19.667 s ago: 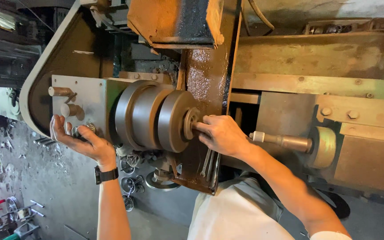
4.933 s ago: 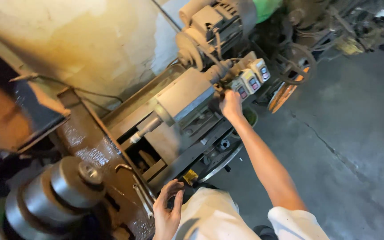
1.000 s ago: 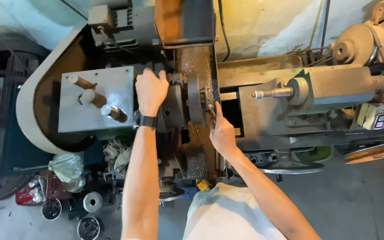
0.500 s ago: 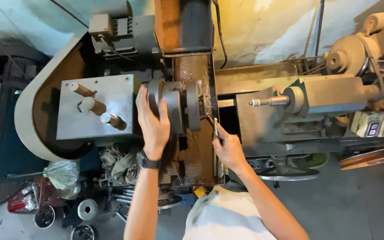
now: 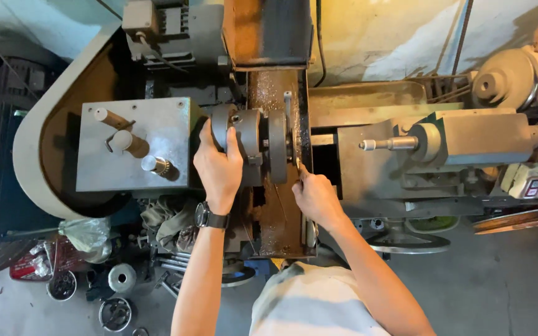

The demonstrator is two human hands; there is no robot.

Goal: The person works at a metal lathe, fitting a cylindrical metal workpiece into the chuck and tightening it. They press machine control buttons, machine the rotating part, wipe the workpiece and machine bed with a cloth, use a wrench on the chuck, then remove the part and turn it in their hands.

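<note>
Workshop grime surrounds you: a stained grey concrete floor [image 5: 505, 280] below and a worn metal lathe bed [image 5: 368, 106] across the view. Your left hand [image 5: 219, 168] has its fingers [image 5: 205, 134] curled over the dull grey cylindrical steel chuck [image 5: 250, 140], gripping its rim from the near side, a black wristwatch [image 5: 210, 218] on that wrist. Your right hand [image 5: 316, 196] sits just beside the chuck's face, fingers drawn together with the forefinger [image 5: 302, 169] stretched up to the jaws; whether they pinch anything you cannot tell from here. The chuck stands between the pale grey headstock box [image 5: 132, 146] with its three stubby levers and the rust-brown carriage plate [image 5: 278, 211] speckled with swarf. Further right, well apart, the grey tailstock [image 5: 468, 140] points its slim steel spindle [image 5: 387, 144] towards the chuck. Loose round metal parts [image 5: 119, 277] lie on the floor at lower left.
</note>
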